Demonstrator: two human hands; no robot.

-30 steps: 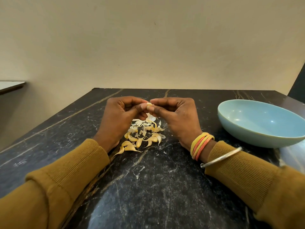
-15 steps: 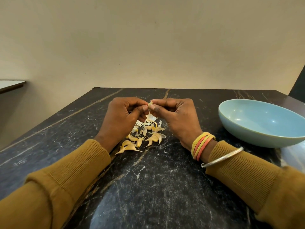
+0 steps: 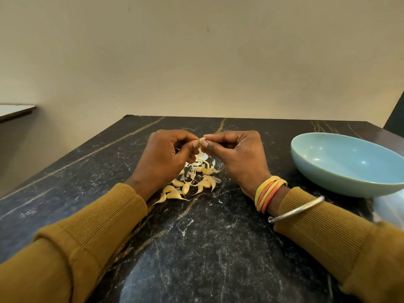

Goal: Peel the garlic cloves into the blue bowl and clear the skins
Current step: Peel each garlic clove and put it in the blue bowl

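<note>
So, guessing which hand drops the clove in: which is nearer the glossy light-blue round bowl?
Right. The right hand is just left of the glossy light-blue round bowl, bare dark table between them. The left hand is farther left, beyond the small garlic clove both pinch.

The garlic pile point(image 3: 193, 182) lay on the table point(image 3: 207, 248) between left hand point(image 3: 162, 159) and right hand point(image 3: 237, 157), one clove point(image 3: 202, 141) pinched above it; the bowl point(image 3: 328, 176) sat rightward.

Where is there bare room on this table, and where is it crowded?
Free: tabletop between the sleeves; left of the left hand; strip between right hand and blue bowl. Crowded: garlic cloves and skins below both hands, which pinch one clove.
</note>
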